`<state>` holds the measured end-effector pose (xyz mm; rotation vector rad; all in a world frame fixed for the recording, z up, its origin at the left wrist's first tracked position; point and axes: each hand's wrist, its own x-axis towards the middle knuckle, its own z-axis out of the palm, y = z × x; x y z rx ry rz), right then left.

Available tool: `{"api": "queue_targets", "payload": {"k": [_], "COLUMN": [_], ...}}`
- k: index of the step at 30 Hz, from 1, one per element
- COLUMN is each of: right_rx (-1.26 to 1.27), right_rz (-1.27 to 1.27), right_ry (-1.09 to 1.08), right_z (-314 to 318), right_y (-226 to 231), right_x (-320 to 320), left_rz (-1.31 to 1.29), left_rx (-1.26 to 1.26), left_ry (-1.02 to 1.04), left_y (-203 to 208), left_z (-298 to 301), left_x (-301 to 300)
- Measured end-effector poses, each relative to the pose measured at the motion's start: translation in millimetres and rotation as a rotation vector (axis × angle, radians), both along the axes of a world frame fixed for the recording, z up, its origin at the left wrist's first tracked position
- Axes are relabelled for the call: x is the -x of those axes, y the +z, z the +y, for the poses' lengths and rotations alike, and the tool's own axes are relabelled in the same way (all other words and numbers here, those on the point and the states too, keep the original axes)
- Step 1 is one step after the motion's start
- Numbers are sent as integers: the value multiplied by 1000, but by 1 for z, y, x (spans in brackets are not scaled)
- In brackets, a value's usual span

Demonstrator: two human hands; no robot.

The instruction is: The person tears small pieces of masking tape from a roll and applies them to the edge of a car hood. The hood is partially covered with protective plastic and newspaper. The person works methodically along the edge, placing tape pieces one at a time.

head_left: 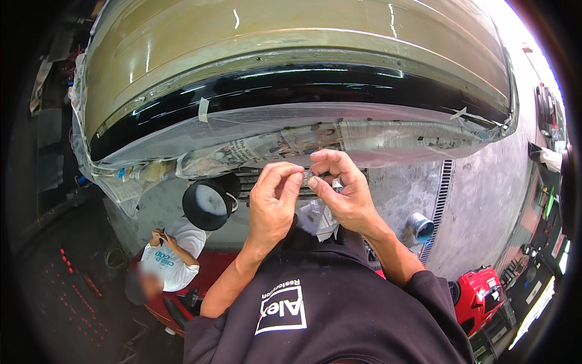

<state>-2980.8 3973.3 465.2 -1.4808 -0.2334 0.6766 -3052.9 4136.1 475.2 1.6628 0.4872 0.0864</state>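
Note:
My left hand (274, 199) and my right hand (344, 193) meet in front of my chest. Thumb and forefinger of the left are pinched at a small, shiny, see-through piece (307, 178). The right thumb and fingers close on it from the other side; its exact kind is too small to make out. A crumpled white plastic wrapper (327, 224) with a red mark hangs below my right palm, seemingly held by the lower fingers. Beyond my hands is a gold car body panel (303, 27) with a glossy black lower strip (260, 84).
Masking newspaper (260, 148) and clear film hang under the panel. A black bucket (209, 203) stands at left, a paint can (420, 226) at right by a floor drain (438, 206). A person (176, 255) in a white shirt is at lower left; a red car (479, 294) stands lower right.

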Motion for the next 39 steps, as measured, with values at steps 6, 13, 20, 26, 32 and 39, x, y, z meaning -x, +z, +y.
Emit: {"api": "queue_targets", "payload": {"k": [6, 13, 20, 26, 32, 39], "right_rx": [129, -99, 60, 342, 117, 78], "right_rz": [-177, 101, 317, -212, 226, 161], "right_ry": [90, 125, -49, -71, -81, -142], "right_z": [-20, -35, -31, -28, -35, -36], "right_y": [10, 8, 19, 32, 34, 28], "right_x": [-6, -15, -12, -1, 1, 3], "left_rz": [101, 265, 114, 34, 127, 101], "left_rx": [144, 659, 262, 173, 612, 342], "left_ry": [-160, -109, -76, -83, -30, -86], "left_y": [6, 1, -4, 7, 4, 14], "left_z": [3, 0, -27, -34, -26, -31], "left_x": [-4, -3, -5, -3, -4, -8]}}
